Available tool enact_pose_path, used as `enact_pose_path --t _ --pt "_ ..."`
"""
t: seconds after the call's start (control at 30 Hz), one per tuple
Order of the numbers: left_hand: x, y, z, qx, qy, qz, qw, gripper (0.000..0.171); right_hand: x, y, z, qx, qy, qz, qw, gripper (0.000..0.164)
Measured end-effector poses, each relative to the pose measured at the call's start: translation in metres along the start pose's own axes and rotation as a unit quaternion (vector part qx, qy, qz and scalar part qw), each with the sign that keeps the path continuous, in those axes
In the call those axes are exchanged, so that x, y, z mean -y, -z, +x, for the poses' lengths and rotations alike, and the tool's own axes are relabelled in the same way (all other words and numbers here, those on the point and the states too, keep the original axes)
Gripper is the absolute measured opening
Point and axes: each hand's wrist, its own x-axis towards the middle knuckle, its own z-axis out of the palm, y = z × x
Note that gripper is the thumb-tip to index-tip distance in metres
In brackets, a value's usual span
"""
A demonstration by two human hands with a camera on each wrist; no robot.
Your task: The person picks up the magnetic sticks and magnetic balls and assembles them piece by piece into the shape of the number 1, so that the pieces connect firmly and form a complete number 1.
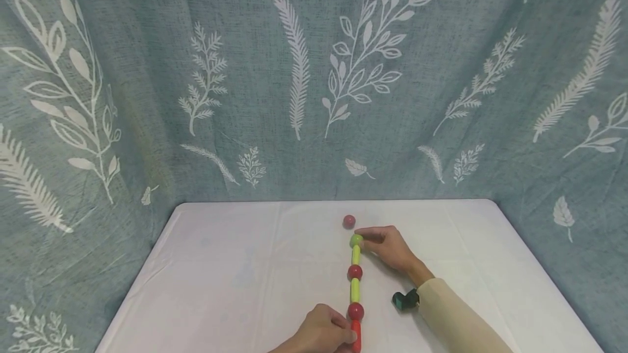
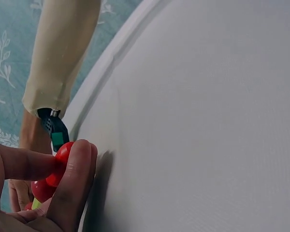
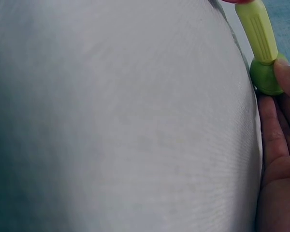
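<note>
A straight row of joined balls and rods lies on the white table, running away from me. Its near end is a red rod [image 1: 356, 331], which my left hand [image 1: 321, 328] pinches between thumb and fingers. Beyond that come a red ball [image 1: 355, 311], a yellow-green rod [image 1: 355, 290], another red ball [image 1: 355, 272] and a second yellow-green rod [image 1: 356, 255]. At the far end sits a green ball [image 3: 267, 77]. My right hand [image 1: 391, 248] holds this green ball, thumb on one side and fingertips on the other.
A loose red ball [image 1: 349, 221] rests just beyond the green end of the row. The white-covered table [image 1: 235, 271] ends at a blue-green curtain [image 1: 304, 80] with white leaf patterns. A dark wrist camera [image 1: 405, 300] hangs at my right sleeve [image 1: 451, 312].
</note>
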Motion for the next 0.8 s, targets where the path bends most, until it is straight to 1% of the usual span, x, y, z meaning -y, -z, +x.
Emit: enact_pose_path --t 0.13,0.27,0.53,0.7,0.8 --pt "-0.0006 0.0003 0.0005 0.000 0.007 -0.005 1.0000 0.010 0.0007 -0.0001 -0.0004 -0.003 0.001 0.011 1.000 0.030" --pt "-0.0001 0.0015 0.0022 0.000 0.004 -0.004 1.0000 0.010 0.0001 -0.0008 0.0002 -0.004 -0.001 0.014 1.000 0.030" --pt "-0.0011 0.0042 0.0026 -0.006 0.000 0.032 0.9995 0.018 0.0016 -0.0016 0.0008 -0.005 -0.001 0.012 1.000 0.029" --pt "-0.0002 0.0049 0.0030 -0.008 -0.014 0.037 0.9992 0.020 0.0019 -0.0007 0.0006 -0.003 0.000 0.012 1.000 0.029" --pt "-0.0001 0.0037 0.0046 -0.008 -0.015 0.044 0.9989 0.024 0.0018 0.0004 0.0001 -0.003 0.005 0.012 1.000 0.029"
